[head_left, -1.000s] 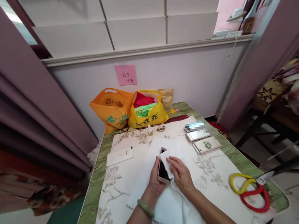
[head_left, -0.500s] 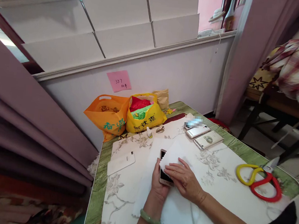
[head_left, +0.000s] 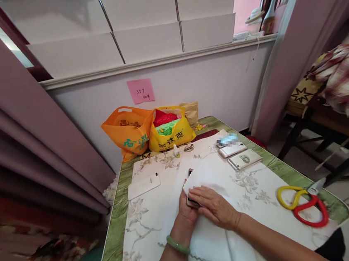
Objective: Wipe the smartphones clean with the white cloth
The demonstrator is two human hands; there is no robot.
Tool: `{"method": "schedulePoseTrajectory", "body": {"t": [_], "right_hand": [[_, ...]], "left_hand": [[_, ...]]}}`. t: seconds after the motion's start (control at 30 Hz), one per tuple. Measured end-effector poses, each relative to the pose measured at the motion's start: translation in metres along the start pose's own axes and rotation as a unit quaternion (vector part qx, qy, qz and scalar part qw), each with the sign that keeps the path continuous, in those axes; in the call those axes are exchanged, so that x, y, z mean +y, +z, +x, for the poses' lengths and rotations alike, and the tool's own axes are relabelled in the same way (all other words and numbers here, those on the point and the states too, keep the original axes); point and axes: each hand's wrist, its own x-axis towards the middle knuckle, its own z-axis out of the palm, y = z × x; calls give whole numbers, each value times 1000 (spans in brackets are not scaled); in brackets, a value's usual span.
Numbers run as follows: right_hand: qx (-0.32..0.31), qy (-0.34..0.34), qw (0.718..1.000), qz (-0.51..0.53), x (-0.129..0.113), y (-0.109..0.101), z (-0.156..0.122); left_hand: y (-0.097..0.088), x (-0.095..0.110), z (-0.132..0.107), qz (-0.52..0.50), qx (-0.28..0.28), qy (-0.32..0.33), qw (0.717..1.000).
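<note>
My left hand (head_left: 187, 210), with a green bangle on the wrist, is wrapped round a smartphone (head_left: 193, 204) from below. Only the phone's dark lower end and a bit of its top corner show. Over its screen lies a white cleaning cloth (head_left: 202, 176), which my right hand (head_left: 213, 204) holds down against the phone with its fingers stretched out together. The palm side of this hand is hidden. More white cloth (head_left: 212, 244) with a zigzag edge is spread on the table under both hands.
A white phone (head_left: 144, 185) lies on the left. Several phones (head_left: 245, 159) are at the back right, scissors (head_left: 304, 202) with yellow and red handles nearer me. An orange bag (head_left: 127, 132), a yellow bag (head_left: 172, 136), a small bottle (head_left: 176, 151) and glasses (head_left: 189, 148) are at the back.
My right hand and the cloth have shifted left across the phone, so less of the screen shows. The left hand keeps hold of the phone. The view has moved slightly.
</note>
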Motion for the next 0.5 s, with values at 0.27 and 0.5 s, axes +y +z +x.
{"method": "schedulePoseTrajectory", "body": {"t": [0.27,0.5], "right_hand": [[82,206,973,-66,21,6,29],[24,60,997,-36,-9,-7,-8]], "left_hand": [[16,0,-6,5,-66,-40,997],[11,4,-6,-2,-20,-30,999]]}}
